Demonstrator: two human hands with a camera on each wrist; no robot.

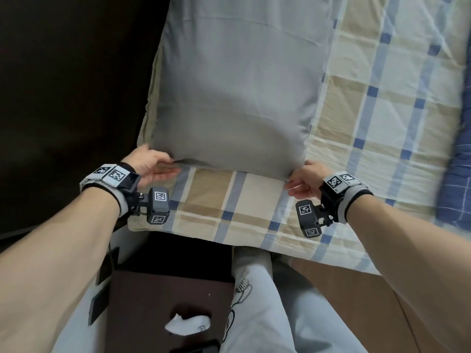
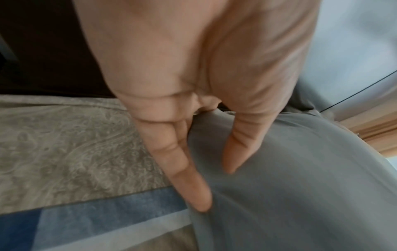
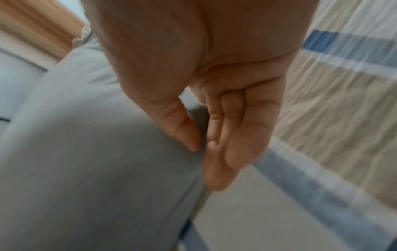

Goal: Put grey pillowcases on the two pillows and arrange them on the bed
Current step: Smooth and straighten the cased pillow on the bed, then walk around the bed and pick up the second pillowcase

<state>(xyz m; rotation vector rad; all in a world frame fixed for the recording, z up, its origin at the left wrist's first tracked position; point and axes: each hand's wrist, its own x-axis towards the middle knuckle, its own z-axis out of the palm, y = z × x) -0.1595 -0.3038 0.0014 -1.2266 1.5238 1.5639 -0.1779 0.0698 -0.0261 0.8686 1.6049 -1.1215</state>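
Observation:
One pillow in a grey pillowcase [image 1: 229, 98] lies lengthwise on the checked bed sheet [image 1: 382, 110], close to the bed's left side. My left hand [image 1: 153, 164] holds its near left corner. In the left wrist view the thumb lies on the grey fabric [image 2: 300, 186] and the fingers [image 2: 193, 186] run along the edge, pinching the corner. My right hand [image 1: 303, 182] pinches the near right corner; in the right wrist view its thumb presses the grey case [image 3: 96, 152] against the fingers [image 3: 236, 135]. No second pillow is in view.
A dark headboard or wall [image 1: 63, 85] borders the bed on the left. A beige patterned strip [image 2: 64, 144] shows beside the pillow. A blue quilt [image 1: 458, 187] lies at the right. Below the bed edge stands a dark nightstand [image 1: 153, 289] with a crumpled white tissue [image 1: 187, 326].

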